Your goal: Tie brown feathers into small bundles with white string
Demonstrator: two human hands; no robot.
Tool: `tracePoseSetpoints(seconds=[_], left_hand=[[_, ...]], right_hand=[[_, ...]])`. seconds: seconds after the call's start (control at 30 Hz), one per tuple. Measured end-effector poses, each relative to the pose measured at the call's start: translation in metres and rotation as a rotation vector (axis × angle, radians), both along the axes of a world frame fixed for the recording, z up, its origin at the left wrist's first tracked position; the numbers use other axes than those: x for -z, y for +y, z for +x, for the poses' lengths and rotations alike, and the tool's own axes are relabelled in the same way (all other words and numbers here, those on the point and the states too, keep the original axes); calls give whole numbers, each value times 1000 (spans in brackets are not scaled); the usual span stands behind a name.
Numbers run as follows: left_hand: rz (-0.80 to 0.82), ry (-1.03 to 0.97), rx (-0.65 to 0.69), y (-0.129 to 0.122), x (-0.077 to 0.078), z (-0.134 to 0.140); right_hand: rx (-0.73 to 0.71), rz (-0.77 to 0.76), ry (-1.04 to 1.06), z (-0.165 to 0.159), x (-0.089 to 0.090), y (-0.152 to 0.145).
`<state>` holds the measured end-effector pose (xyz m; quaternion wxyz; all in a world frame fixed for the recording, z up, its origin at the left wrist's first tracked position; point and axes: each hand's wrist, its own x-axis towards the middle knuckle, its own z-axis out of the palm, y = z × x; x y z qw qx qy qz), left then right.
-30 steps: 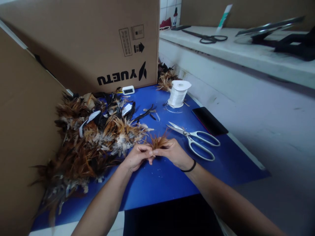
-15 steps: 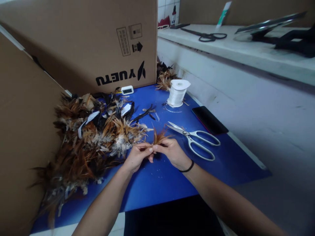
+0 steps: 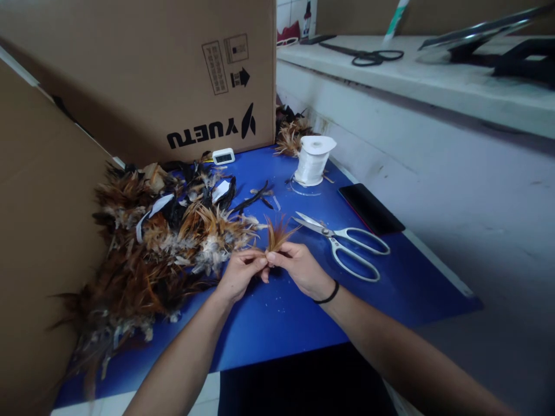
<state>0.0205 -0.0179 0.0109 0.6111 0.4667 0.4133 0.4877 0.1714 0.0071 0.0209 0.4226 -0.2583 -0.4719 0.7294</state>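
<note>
A small tuft of orange-brown feathers (image 3: 277, 232) sticks up between my two hands over the blue table. My left hand (image 3: 243, 273) pinches its lower end, thumb against fingers. Closed on the same base is my right hand (image 3: 302, 267), which wears a black band at the wrist. The fingers hide the feathers' lower ends. Just right of my right hand lie silver scissors (image 3: 340, 240), blades slightly apart. To the left spreads a large heap of brown, black and grey feathers (image 3: 143, 271).
A white spool of ribbon (image 3: 313, 164) stands toward the back, near a black phone (image 3: 370, 208). Behind the feather heap sits a small white timer (image 3: 223, 156). Cardboard boxes (image 3: 130, 69) wall off the left and back. Black scissors (image 3: 368, 56) rest on the ledge (image 3: 433, 86).
The view has tilted slightly, so most things sit a little higher. The feather tuft stands more upright and spread between my fingers. Both hands keep nearly the same pose.
</note>
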Motion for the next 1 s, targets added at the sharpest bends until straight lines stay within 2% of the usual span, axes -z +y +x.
tracePoseSetpoints(seconds=[0.17, 0.37, 0.47, 0.73, 1.0], left_hand=[[-29, -13, -12, -1, -2, 3], [-137, -27, 50, -3, -8, 3], [-167, -25, 76, -3, -9, 1], [-170, 9, 41, 0, -3, -1], [-114, 41, -11, 0, -3, 2]], right_hand=[[45, 7, -26, 2, 3, 0], [194, 103, -180, 6, 4, 2], [178, 170, -219, 8, 3, 3], [235, 360, -283, 11, 2, 4], [210, 364, -319, 12, -1, 4]])
